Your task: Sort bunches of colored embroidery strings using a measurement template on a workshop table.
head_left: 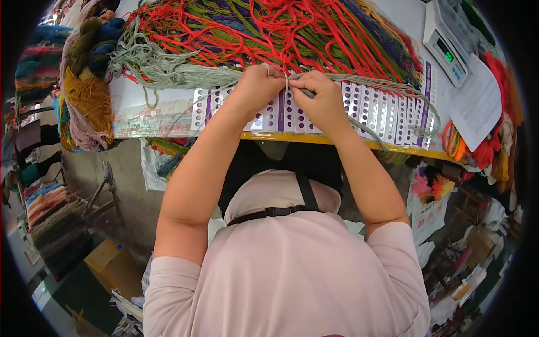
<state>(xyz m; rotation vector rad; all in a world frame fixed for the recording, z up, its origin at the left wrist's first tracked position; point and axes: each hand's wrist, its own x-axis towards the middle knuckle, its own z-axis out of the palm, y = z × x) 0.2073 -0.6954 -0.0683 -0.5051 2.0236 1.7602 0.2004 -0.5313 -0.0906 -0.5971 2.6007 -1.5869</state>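
Both hands meet at the table's front edge, over a row of white and purple thread cards (370,106) with punched holes. My left hand (259,89) is closed, its thumb and fingertips pinching pale grey-green thread (185,76) that spreads out to the left. Just beside it, my right hand (321,100) is closed on a bunch of the same thread, with strands trailing right across the cards. A short length of thread stands between the fingertips. How it passes through the card's holes is hidden by my fingers. Red, olive and dark blue threads (281,33) lie behind both hands.
Yarn hanks (87,95) hang at the table's left end. A digital scale (446,42) stands at the back right, near a paper sheet (476,104) and red yarn (489,151). The table's yellow front edge (292,137) runs below my wrists. A cardboard box (115,267) sits lower left.
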